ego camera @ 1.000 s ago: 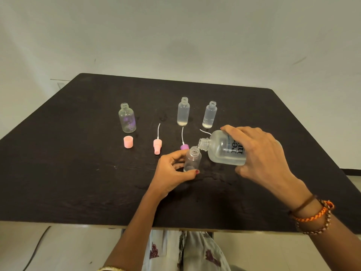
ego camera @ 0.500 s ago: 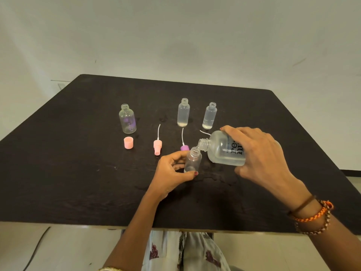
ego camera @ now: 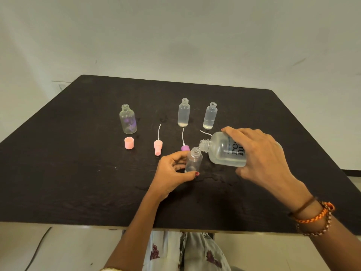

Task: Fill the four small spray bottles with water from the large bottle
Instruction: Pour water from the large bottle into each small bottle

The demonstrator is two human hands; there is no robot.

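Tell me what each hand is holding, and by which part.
The left hand grips a small spray bottle round its lower body. The right hand holds the tilted large bottle by its body and base end.

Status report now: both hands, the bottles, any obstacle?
Left hand grips small bottle. Right hand tips large bottle, mouth at its neck. Purple sprayer close behind, not blocking.

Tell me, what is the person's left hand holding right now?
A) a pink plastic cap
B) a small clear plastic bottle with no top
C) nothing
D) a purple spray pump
B: the left hand grips the small clear plastic bottle upright on the table while the right hand tips the large clear bottle at its mouth.
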